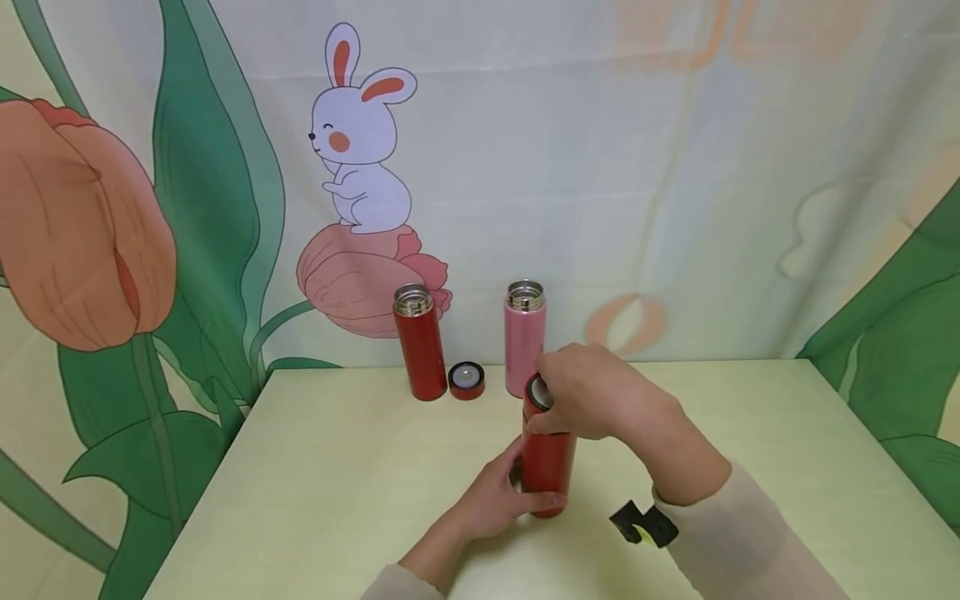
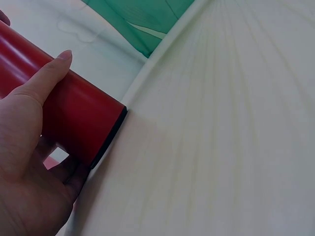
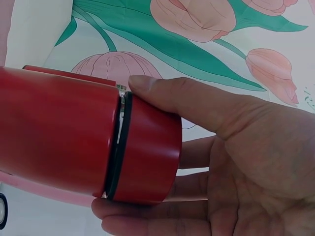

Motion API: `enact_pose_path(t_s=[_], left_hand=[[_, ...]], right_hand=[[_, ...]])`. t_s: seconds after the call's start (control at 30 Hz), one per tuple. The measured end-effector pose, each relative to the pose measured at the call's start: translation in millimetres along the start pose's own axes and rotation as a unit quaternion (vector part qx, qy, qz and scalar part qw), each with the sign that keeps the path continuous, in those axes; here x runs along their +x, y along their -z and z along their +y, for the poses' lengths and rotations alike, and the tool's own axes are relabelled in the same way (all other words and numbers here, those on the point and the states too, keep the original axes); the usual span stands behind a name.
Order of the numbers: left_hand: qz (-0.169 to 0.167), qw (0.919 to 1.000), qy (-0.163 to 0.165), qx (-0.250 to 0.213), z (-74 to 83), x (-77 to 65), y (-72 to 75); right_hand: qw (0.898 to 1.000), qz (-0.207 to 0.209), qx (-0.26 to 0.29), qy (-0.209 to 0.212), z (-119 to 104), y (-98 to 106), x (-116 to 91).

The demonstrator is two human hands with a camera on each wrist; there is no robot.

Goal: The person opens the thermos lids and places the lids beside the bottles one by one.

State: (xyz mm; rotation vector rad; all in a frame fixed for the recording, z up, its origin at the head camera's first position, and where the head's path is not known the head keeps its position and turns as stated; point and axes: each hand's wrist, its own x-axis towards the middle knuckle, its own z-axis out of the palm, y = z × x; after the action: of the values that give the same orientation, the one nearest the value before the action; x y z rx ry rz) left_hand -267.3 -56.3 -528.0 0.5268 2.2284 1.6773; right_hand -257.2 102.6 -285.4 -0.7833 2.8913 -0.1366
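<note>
A red thermos flask [image 1: 547, 467] stands upright near the front of the table. My left hand [image 1: 487, 500] holds it low down, thumb on one side and fingers round the other; its black base edge shows in the left wrist view. At the top, my right hand [image 1: 592, 392] grips the red lid [image 3: 150, 147] between thumb and fingers. A black ring and a thin, uneven gap separate lid and flask body [image 3: 59, 132] in the right wrist view. Whether the threads are engaged cannot be seen.
Behind stand a second red flask [image 1: 422, 354] and a pink flask [image 1: 523, 346], both uncapped with bare metal necks. Between them lies a loose red lid [image 1: 467, 381] with a black rim. A printed cloth backdrop [image 1: 525, 167] hangs at the back edge of the pale table [image 1: 322, 475].
</note>
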Motion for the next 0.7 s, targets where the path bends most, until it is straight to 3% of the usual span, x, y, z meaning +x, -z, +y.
enact_pose_path(t_s=[0.7], left_hand=[[-0.001, 0.9998, -0.012, -0.013, -2.0, 2.0, -1.2]], right_hand=[[1.0, -0.012, 0.005, 0.0, 1.2, 1.2, -0.7]])
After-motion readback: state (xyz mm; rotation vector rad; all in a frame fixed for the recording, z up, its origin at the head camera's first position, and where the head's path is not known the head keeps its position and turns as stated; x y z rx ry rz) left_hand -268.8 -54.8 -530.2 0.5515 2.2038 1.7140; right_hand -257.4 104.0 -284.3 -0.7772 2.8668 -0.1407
